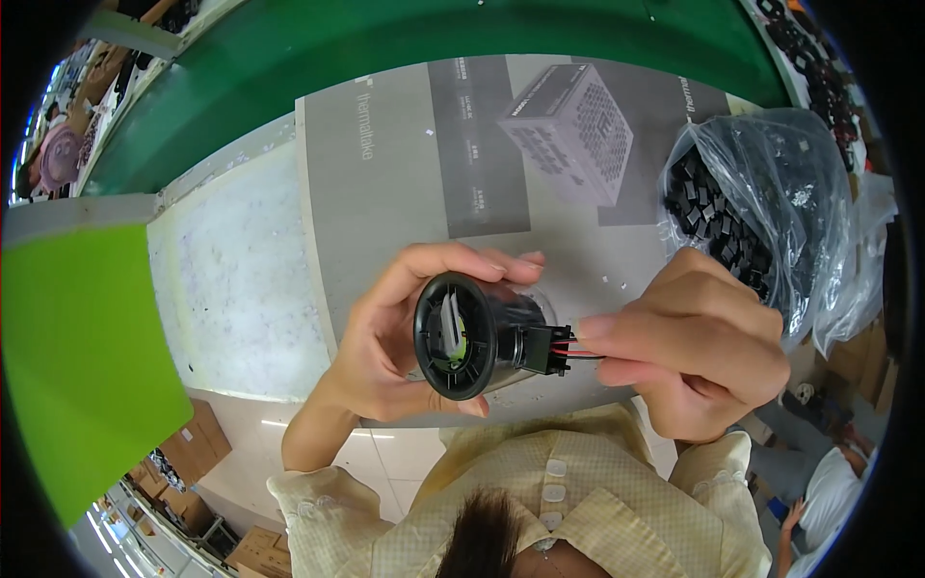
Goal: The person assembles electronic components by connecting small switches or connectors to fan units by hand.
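Note:
My left hand (pixel 371 318) is wrapped round a black cylindrical part with a flared, ribbed ring (pixel 488 337) that faces left. Inside the ring show pale strips and something yellow-green. From the part's right side juts a small black square block (pixel 541 349), with thin red and black wires (pixel 575 354) coming out of it. My right hand (pixel 699 337) is closed, pinching these wires between thumb and finger close to the block. The wires' far ends are hidden in that hand. Both hands are above the near side of a grey printed cardboard sheet (pixel 385 202).
A clear plastic bag (pixel 800 183) of small black pieces (pixel 708 207) lies open at the right. Beyond the cardboard runs a green surface (pixel 385 43). A whitish tabletop (pixel 231 279) and a lime-green panel (pixel 77 337) are to the left. Another person (pixel 829 491) is at the lower right.

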Demonstrator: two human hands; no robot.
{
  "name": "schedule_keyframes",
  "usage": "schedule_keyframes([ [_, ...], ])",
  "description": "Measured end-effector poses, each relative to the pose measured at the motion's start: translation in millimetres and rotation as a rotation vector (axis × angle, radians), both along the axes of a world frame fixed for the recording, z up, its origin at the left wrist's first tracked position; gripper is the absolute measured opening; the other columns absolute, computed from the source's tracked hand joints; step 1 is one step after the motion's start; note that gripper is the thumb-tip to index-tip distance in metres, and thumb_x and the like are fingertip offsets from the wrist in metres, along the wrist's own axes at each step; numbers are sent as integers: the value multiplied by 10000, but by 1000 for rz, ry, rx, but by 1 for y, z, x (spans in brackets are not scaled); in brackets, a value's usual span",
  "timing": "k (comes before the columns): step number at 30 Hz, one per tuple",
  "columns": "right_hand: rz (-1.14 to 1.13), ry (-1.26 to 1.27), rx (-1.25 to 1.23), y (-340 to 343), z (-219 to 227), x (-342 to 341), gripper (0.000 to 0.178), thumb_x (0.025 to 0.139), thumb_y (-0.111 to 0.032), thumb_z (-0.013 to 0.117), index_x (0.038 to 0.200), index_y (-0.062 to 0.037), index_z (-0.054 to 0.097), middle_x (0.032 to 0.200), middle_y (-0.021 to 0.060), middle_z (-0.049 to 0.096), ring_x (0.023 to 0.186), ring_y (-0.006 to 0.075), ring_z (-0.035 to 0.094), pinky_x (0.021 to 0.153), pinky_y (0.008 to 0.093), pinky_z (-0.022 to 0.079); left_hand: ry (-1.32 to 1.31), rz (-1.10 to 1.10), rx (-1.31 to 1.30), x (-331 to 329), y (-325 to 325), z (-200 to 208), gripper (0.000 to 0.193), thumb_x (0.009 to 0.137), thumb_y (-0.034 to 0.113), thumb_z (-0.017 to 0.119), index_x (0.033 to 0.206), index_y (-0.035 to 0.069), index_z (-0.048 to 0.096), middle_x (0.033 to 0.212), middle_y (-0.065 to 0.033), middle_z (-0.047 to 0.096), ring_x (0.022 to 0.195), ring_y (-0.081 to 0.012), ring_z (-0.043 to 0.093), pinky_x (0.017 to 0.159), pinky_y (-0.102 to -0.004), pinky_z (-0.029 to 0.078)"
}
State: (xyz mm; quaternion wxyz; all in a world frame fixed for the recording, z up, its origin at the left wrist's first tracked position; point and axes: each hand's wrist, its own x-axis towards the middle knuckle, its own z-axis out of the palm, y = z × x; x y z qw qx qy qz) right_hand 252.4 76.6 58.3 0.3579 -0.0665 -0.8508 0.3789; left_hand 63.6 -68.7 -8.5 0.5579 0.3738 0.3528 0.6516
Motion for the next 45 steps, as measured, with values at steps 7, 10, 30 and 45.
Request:
schedule_keyframes([
  [7,30,-45,-90,3,12,2,263,626,-8,818,881,-2,757,788,99,714,634,180,624,553,269,458,5,-11,49,-2,0,0,915,585,173,992,1306,28,447,1305,-226,584,1291,-373,545,1178,-608,303],
  [10,2,-111,189,8,16,2,319,625,-94,832,915,13,755,913,180,714,814,302,673,679,351,530,52,28,-3,-4,-1,0,928,583,187,994,1315,23,448,1318,-230,579,1281,-364,554,1156,-577,357],
  [30,118,76,-752,-8,-33,-8,287,773,65,801,1041,59,700,1020,164,709,1007,254,687,872,329,553,68,8,-30,0,-6,4,975,610,143,978,1408,-37,448,1399,-215,555,1273,-243,571,1099,-387,452],
  [45,103,154,-1054,-28,-24,-12,289,824,-167,833,968,5,651,939,160,651,899,275,679,1002,576,512,-171,-127,75,3,-10,-7,986,693,215,943,1450,-18,355,1506,-291,415,1317,-281,529,1111,-440,429],
])
